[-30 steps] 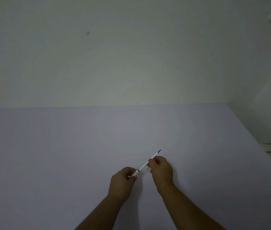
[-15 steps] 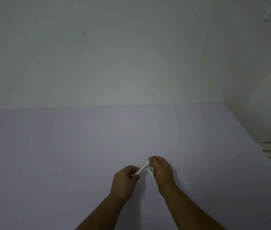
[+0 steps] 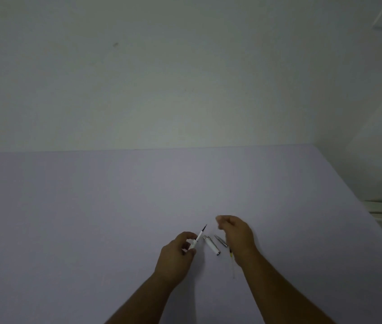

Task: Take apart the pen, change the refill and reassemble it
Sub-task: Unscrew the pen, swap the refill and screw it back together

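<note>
Near the front middle of the lilac tabletop [image 3: 91,206], the pen is lying in parts. Its front section [image 3: 199,238], white with a thin refill and dark tip standing out of it, is being pinched in the left hand [image 3: 177,256], whose fingers are closed on the white lower end while the tip is pointing up and away. Just beside it, to the right, the white barrel piece with metal ends [image 3: 211,245] is resting flat on the tabletop, and a slimmer grey metal piece [image 3: 220,240] is lying close beside that, partly under the right hand [image 3: 236,237]. A thin pale refill with a yellowish band [image 3: 232,260] is lying along the inner edge of the right wrist, half hidden.

The right hand is being held just over these parts with fingers loosely curled; nothing can be seen gripped in it, though blur is making that uncertain.

Judged from this layout, the refill exchange is in hand. It is best done by keeping the front section steady in the left hand, drawing the refill straight along its axis rather than bending it, and keeping the loose round parts from being nudged into rolling across the tabletop.
</note>
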{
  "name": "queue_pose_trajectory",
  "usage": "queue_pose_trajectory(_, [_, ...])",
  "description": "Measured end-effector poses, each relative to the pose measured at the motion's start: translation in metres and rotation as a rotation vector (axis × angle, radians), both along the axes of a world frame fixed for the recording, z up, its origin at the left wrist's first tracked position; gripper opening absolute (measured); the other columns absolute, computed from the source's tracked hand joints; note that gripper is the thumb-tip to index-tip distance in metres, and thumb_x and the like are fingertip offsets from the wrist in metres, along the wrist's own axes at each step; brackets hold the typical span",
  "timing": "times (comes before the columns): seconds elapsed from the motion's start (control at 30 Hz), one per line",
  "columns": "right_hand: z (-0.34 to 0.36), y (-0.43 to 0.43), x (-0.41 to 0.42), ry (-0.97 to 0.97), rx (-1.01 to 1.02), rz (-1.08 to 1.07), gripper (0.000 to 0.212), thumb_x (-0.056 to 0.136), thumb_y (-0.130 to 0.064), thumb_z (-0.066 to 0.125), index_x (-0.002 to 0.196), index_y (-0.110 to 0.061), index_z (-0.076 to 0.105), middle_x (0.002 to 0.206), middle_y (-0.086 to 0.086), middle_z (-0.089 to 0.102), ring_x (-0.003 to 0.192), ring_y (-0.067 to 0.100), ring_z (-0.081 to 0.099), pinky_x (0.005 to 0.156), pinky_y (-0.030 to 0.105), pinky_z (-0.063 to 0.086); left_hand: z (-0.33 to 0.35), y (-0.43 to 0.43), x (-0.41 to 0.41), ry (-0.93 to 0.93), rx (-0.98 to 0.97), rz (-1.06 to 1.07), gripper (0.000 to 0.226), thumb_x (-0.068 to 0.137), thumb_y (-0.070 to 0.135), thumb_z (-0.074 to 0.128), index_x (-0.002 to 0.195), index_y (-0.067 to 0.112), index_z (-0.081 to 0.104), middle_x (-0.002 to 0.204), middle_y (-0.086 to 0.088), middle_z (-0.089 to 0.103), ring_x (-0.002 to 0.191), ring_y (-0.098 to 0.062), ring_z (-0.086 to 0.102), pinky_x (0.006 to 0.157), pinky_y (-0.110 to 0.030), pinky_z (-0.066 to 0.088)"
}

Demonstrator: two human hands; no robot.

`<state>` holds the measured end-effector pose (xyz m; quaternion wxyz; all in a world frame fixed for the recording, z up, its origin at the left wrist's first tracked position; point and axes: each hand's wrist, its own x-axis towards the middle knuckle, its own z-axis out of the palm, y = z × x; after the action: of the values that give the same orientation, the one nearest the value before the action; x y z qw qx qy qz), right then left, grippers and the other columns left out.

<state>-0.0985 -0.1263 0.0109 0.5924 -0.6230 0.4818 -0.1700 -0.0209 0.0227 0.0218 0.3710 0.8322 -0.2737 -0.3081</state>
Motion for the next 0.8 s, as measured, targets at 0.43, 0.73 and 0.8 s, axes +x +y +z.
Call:
queue_pose_trajectory(0.43, [-0.043,-0.016,0.000,0.722,-0.632,0.554,0.032,0.091,-0.035,0.051,0.097,-0.007,0.065,0.109,0.013,0.064,0.102,0.027,0.061,0.081,0.035,0.050,-0.004,0.006,0.008,-0.009,0.023,-0.006,0.024,0.088,0.018,0.057,0.093,0.041,0.052,0.086,0.006,0.062,0.068,-0.001,0.054,0.057,-0.006,0.036])
queue_pose_trajectory(0.73, [-0.014,-0.011,0.013,0.114,-0.162,0.105,0.011,0.086,-0.020,0.060,0.088,-0.012,0.066,0.077,0.001,0.062,0.074,0.017,0.056,0.072,0.029,0.045,-0.002,0.005,0.010,-0.021,0.013,-0.011,0.020,0.090,0.017,0.055,0.103,0.031,0.058,0.091,0.004,0.062,0.078,-0.011,0.056,0.058,-0.007,0.036])
queue_pose_trajectory(0.8, [-0.005,-0.008,0.016,-0.069,0.027,0.009,0.011,0.087,-0.018,0.060,0.091,-0.011,0.068,0.073,0.001,0.062,0.068,0.013,0.055,0.068,0.027,0.050,0.000,0.004,0.009,-0.029,0.013,-0.013,0.022,0.090,0.018,0.055,0.110,0.027,0.059,0.095,0.002,0.064,0.080,-0.012,0.056,0.058,-0.006,0.036])
